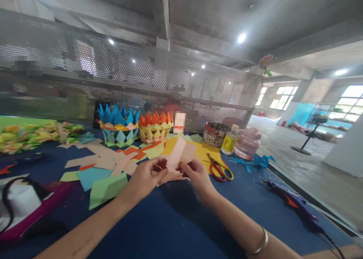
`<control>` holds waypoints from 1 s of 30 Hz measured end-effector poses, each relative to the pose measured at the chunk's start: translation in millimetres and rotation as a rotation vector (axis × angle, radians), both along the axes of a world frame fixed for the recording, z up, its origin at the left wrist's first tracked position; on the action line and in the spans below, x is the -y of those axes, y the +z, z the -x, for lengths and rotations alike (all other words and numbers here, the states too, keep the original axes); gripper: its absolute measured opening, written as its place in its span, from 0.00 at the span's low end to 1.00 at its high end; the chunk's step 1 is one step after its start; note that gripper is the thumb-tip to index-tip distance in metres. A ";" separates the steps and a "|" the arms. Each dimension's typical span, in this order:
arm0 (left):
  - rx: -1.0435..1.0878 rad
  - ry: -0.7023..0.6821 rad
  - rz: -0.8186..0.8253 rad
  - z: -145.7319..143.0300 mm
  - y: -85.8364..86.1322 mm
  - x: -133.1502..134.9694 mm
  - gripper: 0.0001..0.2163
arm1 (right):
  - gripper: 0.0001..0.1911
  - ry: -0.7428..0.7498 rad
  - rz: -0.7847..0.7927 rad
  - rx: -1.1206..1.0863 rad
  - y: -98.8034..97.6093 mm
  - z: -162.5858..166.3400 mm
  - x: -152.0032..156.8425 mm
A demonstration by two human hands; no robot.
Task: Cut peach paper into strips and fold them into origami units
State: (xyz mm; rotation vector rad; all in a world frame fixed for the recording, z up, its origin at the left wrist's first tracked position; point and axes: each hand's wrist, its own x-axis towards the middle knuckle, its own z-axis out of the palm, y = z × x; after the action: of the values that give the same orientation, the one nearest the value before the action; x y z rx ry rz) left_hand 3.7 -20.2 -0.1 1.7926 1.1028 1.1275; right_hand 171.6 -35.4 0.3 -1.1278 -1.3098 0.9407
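Both hands hold one pale peach sheet of paper [179, 153] just above the dark blue table [176, 217]. My left hand [147, 176] pinches its lower left part with thumb and fingers closed. My right hand [195, 172] grips its lower right part, fingers curled. The sheet is partly folded and stands up, tilted away from me. More peach paper lies under the hands.
Loose coloured paper sheets [104, 176] lie to the left. Two folded paper baskets, blue [118, 124] and orange [155, 126], stand behind. Red-and-yellow scissors [219, 169], a small bottle [229, 140], a woven basket [214, 133] and a glue gun [292, 204] lie to the right. A mesh screen backs the table.
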 end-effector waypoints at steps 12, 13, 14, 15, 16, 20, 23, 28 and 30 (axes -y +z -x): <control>-0.273 -0.061 -0.480 10.8 6.0 0.6 0.16 | 0.13 0.086 0.011 0.061 -0.4 0.2 -2.0; -0.280 -0.064 -0.443 10.4 6.4 0.8 0.15 | 0.13 0.098 0.007 0.070 -1.1 0.2 -2.3; -0.279 -0.068 -0.408 10.1 6.8 0.8 0.14 | 0.13 0.108 0.004 0.079 -1.7 0.3 -2.5; -0.266 -0.074 -0.376 9.9 7.1 0.6 0.13 | 0.14 0.115 0.004 0.090 -2.1 0.4 -2.5; -0.242 -0.085 -0.348 9.8 7.3 0.1 0.12 | 0.14 0.119 0.005 0.099 -2.3 0.5 -2.2; -0.150 -0.137 -0.206 9.9 5.2 -4.4 0.09 | 0.15 0.140 0.003 0.102 -0.8 1.5 0.2; -0.129 -0.153 -0.104 10.3 2.6 -7.6 0.08 | 0.15 0.155 -0.010 0.093 1.0 2.3 1.9; -0.112 -0.226 -0.066 10.4 2.8 -8.3 0.08 | 0.13 0.146 -0.028 0.133 1.5 2.6 1.4; -0.104 -0.238 -0.044 10.2 3.1 -8.5 0.07 | 0.12 0.146 -0.044 0.155 1.5 2.6 1.0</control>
State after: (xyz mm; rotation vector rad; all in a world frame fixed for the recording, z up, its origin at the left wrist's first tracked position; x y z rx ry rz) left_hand -6.5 -11.7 3.1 1.9770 0.9000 0.9315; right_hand 169.0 -36.4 1.8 -1.1003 -1.5486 0.9407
